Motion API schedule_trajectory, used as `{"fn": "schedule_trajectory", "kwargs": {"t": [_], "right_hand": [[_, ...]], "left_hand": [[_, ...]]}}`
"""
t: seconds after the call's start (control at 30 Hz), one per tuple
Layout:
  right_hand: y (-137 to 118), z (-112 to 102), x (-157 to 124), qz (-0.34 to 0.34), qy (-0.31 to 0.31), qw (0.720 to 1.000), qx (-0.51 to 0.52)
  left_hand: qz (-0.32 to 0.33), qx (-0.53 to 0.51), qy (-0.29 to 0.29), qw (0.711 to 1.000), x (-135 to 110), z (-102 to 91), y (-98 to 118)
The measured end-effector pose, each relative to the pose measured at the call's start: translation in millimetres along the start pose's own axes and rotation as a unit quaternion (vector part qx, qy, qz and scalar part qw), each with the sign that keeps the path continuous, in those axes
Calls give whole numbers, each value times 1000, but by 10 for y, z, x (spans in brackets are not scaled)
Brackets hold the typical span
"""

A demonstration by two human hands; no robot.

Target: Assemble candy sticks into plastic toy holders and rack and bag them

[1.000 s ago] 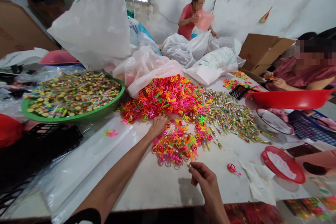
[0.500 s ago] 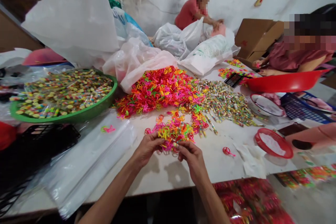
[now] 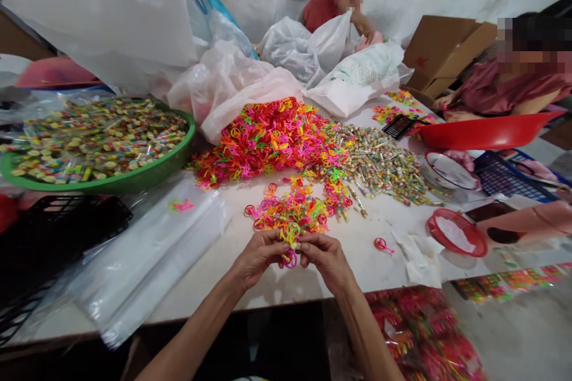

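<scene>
My left hand (image 3: 260,257) pinches a small yellow plastic toy piece (image 3: 291,233) between thumb and fingertips. My right hand (image 3: 328,259) meets it from the other side, its fingers closed around something tiny and pale at the yellow piece's lower end; its kind is too small to make out. A magenta ring-shaped piece (image 3: 289,259) shows just below, between both hands. Beyond the fingertips lies a loose cluster of bright plastic pieces (image 3: 295,205). Behind it rises a large heap of the same pieces (image 3: 277,137), beside a pile of small patterned tubes (image 3: 384,161).
At left, a green basin (image 3: 179,158) holds many wrapped little tubes, near clear plastic bags (image 3: 152,262) and a black crate (image 3: 67,232). Right are a red basket (image 3: 435,229), a pink cylinder (image 3: 531,223) and a red basin (image 3: 487,131). Two people work beyond the table.
Both hands have drawn together and lie nearer the table's front edge, off the loose cluster. The view has shifted slightly. The person at the back has moved an arm.
</scene>
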State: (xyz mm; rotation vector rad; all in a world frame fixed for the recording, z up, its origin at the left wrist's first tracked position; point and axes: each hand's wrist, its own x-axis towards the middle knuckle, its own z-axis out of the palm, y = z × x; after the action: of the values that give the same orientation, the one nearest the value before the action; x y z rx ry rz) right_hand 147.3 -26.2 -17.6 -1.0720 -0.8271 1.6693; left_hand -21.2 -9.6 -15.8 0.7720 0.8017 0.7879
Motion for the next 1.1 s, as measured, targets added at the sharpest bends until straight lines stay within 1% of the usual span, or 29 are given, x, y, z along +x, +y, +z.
{"fn": "schedule_trajectory", "kwargs": {"t": [0.07, 0.17, 0.2, 0.27, 0.33, 0.37, 0.4, 0.43, 0.47, 0.5, 0.53, 0.57, 0.63, 0.7, 0.77, 0.83, 0.93, 1.0, 1.03, 1.1], "right_hand": [[-6, 15, -13, -6, 15, 999, -31], [-30, 54, -15, -27, 55, 993, -97], [-42, 66, -3, -35, 64, 991, -114], [-78, 79, 49, -42, 66, 987, -140], [-140, 73, 135, -58, 62, 981, -175], [-183, 60, 186, -87, 74, 972, -207], [-231, 39, 238, -131, 98, 955, -246], [-282, 11, 285, -184, 131, 931, -288], [-330, -25, 325, -233, 165, 902, -324], [-370, -70, 352, -270, 193, 876, -349], [-397, -124, 364, -288, 212, 862, -360], [-406, -186, 360, -289, 220, 859, -360], [-367, -336, 306, -263, 216, 874, -347], [-279, -525, 223, -234, 217, 881, -350], [-209, -763, 157, -202, 233, 876, -371], [-223, -1049, 134, -158, 264, 863, -402], [-438, -1508, 216, -105, 323, 829, -445], [-641, -1759, 366, -88, 349, 809, -464], [-732, -1848, 465, -80, 354, 804, -470], [-860, -1936, 680, -58, 351, 799, -485]], "left_hand": [[22, 36, 15, 999, 13, 12, 4], [57, 90, 58, 993, 45, 30, 11], [62, 99, 62, 991, 60, 34, 19], [66, 127, 46, 989, 104, 27, 58], [87, 198, 36, 976, 183, -16, 142], [115, 261, 55, 957, 242, -61, 205], [152, 349, 97, 920, 314, -123, 282], [187, 446, 150, 862, 397, -205, 372], [217, 535, 205, 791, 486, -303, 472], [229, 621, 252, 706, 577, -413, 575], [229, 658, 278, 661, 662, -528, 677], [229, 675, 285, 641, 739, -640, 771], [232, 691, 278, 625, 856, -836, 909], [247, 700, 253, 620, 934, -993, 957], [267, 701, 222, 623, 992, -1137, 914], [286, 700, 197, 625, 1045, -1285, 805], [324, 715, 171, 596, 1117, -1490, 633], [340, 716, 169, 586, 1157, -1578, 594], [345, 711, 171, 588, 1175, -1598, 609], [353, 690, 176, 607, 1207, -1576, 696]]}}
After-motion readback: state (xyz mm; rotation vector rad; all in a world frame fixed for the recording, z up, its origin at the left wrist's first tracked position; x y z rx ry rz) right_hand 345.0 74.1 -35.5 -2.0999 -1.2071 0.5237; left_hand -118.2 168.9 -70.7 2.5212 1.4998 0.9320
